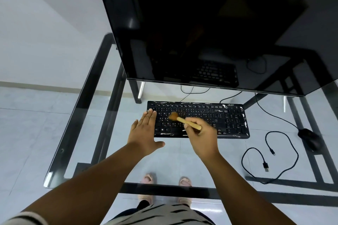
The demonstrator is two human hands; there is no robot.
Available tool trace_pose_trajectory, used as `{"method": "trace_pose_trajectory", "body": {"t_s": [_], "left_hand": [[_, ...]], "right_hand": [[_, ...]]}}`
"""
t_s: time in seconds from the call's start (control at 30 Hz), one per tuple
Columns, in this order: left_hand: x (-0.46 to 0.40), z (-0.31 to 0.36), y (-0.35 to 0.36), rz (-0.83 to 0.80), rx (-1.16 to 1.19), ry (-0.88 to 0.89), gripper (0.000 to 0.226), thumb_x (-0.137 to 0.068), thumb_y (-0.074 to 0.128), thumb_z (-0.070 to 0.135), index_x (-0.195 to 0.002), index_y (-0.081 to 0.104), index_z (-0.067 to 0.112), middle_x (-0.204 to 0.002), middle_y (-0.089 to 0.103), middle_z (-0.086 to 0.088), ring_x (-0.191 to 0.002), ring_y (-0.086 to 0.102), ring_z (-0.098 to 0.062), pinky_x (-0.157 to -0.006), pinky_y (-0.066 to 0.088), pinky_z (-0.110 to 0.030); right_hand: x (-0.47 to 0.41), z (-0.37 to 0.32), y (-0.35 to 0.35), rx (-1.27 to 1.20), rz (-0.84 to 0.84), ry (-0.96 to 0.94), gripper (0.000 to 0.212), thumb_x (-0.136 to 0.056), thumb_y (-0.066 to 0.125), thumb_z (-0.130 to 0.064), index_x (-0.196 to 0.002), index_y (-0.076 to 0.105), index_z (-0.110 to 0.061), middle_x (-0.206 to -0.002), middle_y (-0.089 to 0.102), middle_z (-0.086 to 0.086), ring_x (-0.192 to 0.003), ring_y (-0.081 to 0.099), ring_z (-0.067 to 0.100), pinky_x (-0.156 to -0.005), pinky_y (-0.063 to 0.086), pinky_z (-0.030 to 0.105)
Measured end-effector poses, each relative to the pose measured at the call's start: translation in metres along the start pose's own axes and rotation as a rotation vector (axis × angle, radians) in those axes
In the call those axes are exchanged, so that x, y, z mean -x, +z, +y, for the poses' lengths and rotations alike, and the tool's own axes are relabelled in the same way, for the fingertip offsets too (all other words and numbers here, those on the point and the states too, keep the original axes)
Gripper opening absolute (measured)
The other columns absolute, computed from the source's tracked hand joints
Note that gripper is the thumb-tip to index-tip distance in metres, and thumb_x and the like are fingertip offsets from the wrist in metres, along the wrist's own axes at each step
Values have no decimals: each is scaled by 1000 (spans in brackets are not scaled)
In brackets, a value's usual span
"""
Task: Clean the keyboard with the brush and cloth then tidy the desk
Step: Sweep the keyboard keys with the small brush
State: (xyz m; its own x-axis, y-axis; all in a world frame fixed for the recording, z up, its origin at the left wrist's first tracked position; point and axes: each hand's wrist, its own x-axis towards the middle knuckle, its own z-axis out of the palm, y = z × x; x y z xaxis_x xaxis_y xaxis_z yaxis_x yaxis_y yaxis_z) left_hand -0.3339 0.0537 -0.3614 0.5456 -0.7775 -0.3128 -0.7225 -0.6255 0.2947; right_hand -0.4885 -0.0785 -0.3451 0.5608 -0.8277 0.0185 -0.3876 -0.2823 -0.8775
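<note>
A black keyboard with white specks along its edges lies on the glass desk below the monitor. My right hand is closed around the wooden handle of a small brush. Its tan bristles are blurred over the left-middle keys. My left hand lies flat with fingers stretched out, pressing on the keyboard's left end. No cloth is in view.
A large dark monitor looms over the back of the desk. A black mouse with its cord sits at the right. A loose black USB cable curls in front of the mouse. My sandalled feet show through the glass.
</note>
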Motion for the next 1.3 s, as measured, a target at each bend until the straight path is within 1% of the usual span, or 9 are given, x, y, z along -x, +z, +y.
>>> {"method": "trace_pose_trajectory", "body": {"t_s": [0.17, 0.3, 0.47, 0.67, 0.8, 0.93, 1.0, 1.17, 1.3], "left_hand": [[-7, 11, -2, -3, -12, 21, 112, -78, 62, 61, -153, -9, 18, -162, -12, 4, -148, -10, -14, -119, 1, -37], [-11, 23, -1, 11, -27, 58, 110, -79, 60, 62, -153, -9, 20, -162, -12, 4, -148, -10, -13, -119, 1, -37], [-13, 32, 4, -8, -42, 81, 106, -82, 56, 63, -153, -10, 22, -161, -13, 6, -148, -11, -13, -119, 1, -37], [-13, 36, 8, -26, -65, 63, 104, -82, 55, 63, -154, -7, 21, -162, -10, 5, -148, -8, -14, -119, 2, -38], [-13, 39, 9, -14, -74, 56, 104, -82, 55, 64, -154, -5, 20, -162, -8, 4, -149, -7, -14, -119, 2, -39], [-13, 41, 9, -16, -92, 43, 104, -81, 55, 64, -154, -5, 20, -162, -8, 4, -149, -6, -15, -119, 3, -39], [-13, 42, 10, -14, -95, 35, 105, -81, 56, 65, -154, -5, 19, -162, -8, 4, -149, -6, -15, -119, 3, -39], [-13, 45, 10, -9, -95, 26, 105, -81, 55, 65, -154, -5, 19, -162, -8, 3, -149, -7, -15, -119, 2, -39], [-13, 50, 13, 13, -88, 9, 106, -80, 55, 66, -154, -4, 18, -162, -6, 3, -149, -7, -15, -120, 2, -40]], "right_hand": [[-5, 10, -8, 92, 149, -9, 16, -92, 62, -16, -106, 70, -17, -74, 68, -4, -50, 48, 4, -51, 37, 16], [-2, 9, -12, 8, -16, -16, 17, -93, 60, -14, -107, 68, -17, -65, 61, -10, -47, 45, 4, -47, 33, 14], [-2, 19, -21, 58, 137, 34, 20, -95, 56, -16, -113, 65, -15, -85, 65, -6, -63, 49, 2, -58, 37, 18], [0, 15, -26, 61, -74, -45, 20, -94, 57, -15, -112, 66, -19, -76, 67, -5, -52, 48, 5, -49, 35, 15], [-4, 27, -32, 133, 157, 36, 26, -95, 53, -20, -118, 62, -14, -99, 68, 3, -77, 59, 15, -66, 46, 25], [-1, 17, -35, -28, -78, -27, 21, -95, 57, -15, -113, 65, -20, -70, 62, -7, -49, 44, 5, -47, 34, 17], [2, 18, -32, 23, -165, -49, 19, -94, 57, -15, -110, 66, -21, -68, 59, -12, -48, 45, 5, -48, 32, 15], [0, 27, -38, 93, 114, 38, 16, -94, 55, -19, -107, 65, -19, -82, 66, -2, -60, 48, 7, -55, 32, 15], [6, 24, -49, 16, -91, -1, 15, -94, 59, -16, -106, 67, -20, -73, 63, -13, -52, 49, 5, -49, 33, 14]]}}
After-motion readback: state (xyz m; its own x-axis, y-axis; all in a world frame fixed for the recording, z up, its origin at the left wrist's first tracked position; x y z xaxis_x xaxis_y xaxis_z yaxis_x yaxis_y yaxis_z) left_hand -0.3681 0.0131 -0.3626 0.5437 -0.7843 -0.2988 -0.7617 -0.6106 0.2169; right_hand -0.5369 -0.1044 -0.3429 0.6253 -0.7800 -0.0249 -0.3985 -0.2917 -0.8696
